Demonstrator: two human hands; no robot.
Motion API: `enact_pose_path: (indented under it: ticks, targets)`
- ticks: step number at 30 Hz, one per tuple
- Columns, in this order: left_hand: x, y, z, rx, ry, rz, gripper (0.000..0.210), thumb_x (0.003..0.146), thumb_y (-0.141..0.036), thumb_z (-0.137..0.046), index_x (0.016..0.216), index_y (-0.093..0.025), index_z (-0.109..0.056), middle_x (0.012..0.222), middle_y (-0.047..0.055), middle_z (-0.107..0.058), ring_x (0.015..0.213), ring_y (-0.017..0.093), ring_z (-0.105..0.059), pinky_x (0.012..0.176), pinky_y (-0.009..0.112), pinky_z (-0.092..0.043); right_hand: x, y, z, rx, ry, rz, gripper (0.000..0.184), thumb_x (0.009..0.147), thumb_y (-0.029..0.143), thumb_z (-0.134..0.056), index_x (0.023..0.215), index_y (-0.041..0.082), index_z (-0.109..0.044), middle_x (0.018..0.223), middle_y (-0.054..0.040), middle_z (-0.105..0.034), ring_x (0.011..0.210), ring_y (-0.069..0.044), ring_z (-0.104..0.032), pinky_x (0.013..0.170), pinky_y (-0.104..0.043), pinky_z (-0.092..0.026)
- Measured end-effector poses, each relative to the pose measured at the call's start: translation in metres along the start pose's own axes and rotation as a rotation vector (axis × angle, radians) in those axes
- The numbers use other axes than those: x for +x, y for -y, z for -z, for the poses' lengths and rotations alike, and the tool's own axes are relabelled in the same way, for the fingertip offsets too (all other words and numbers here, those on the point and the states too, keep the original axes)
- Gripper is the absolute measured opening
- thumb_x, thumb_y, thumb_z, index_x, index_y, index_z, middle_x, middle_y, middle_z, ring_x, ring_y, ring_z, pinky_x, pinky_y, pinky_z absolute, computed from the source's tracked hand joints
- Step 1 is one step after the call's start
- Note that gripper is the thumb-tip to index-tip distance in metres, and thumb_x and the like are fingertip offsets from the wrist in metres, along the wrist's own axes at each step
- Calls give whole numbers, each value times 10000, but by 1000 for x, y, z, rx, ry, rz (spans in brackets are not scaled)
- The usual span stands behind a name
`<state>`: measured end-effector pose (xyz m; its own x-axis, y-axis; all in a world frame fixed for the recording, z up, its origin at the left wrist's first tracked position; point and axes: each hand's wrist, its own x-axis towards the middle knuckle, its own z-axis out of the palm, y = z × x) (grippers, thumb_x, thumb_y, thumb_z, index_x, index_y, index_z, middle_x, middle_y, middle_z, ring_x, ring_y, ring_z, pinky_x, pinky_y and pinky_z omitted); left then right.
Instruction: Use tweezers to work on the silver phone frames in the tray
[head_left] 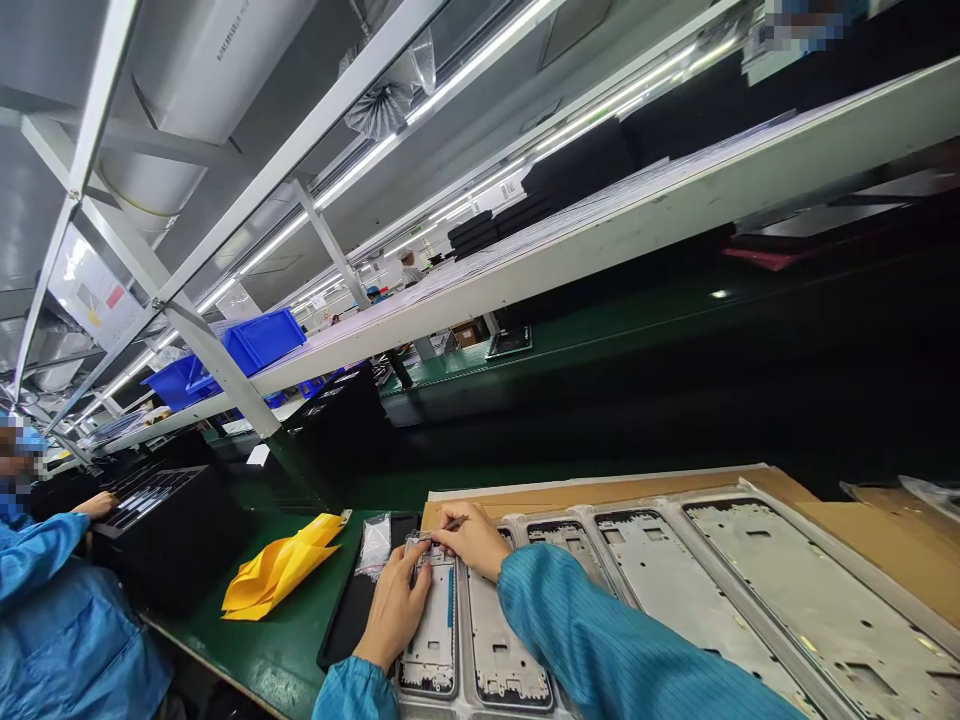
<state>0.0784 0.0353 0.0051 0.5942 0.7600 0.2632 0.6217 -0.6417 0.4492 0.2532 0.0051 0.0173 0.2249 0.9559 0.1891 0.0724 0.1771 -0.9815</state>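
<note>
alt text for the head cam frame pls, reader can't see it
The person's left hand steadies a metal phone frame in a row of frames on a tray, while the right hand works at its top edge. A yellow bag lies on the green bench; a co-worker's hand touches a black box.

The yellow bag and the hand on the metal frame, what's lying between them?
In the head view, a small clear plastic bag and a black tray lie between the yellow bag and the left hand.

Open green tabletop [296,640] lies left of the hands, bounded by yellow bag [281,570] and black tray stack [169,530]. Overhead shelf [600,235] limits upward reach. Metal frames [750,590] crowd the right side, edge to edge.
</note>
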Motion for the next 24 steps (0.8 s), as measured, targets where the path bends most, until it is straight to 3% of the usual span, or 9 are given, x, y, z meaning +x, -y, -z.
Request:
enact_pose_path:
  ticks: [18, 24]
  targets:
    - [1, 3, -1, 23, -10, 4, 538, 914, -417, -363, 1280, -137, -641, 1158, 185, -641, 1093, 310, -618, 977, 488, -481, 1, -6, 1, -83, -22, 70, 267, 708, 114, -652, 535, 189, -463, 473, 50, -513, 505, -127, -531, 493, -208, -367]
    - [0, 4, -2, 5, -21, 1, 504, 923, -426, -371, 1264, -167, -637, 1184, 164, -641, 1121, 293, -608, 1001, 467, -468, -3, 2, 3, -37, -3, 25, 279, 719, 90, -648, 536, 187, -462, 464, 45, -524, 477, -127, -543, 482, -203, -389]
